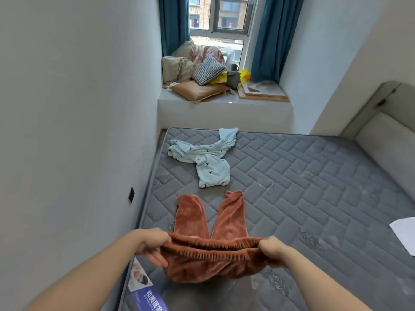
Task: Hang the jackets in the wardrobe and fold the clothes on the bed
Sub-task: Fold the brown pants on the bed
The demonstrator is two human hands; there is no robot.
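Rust-orange fleece trousers (pixel 211 223) lie on the grey quilted mattress (pixel 303 187), legs stretched away from me. My left hand (pixel 152 245) grips the left end of the elastic waistband and my right hand (pixel 272 248) grips the right end, holding it stretched just above the mattress. Beyond the trouser legs lies a crumpled pale-blue garment (pixel 206 158) with small dark marks.
A white wall runs along the bed's left side. The window ledge (pixel 224 108) behind the bed holds pillows, bedding and boards. A padded headboard (pixel 386 140) stands at right. A white sheet (pixel 404 232) lies at the mattress's right edge.
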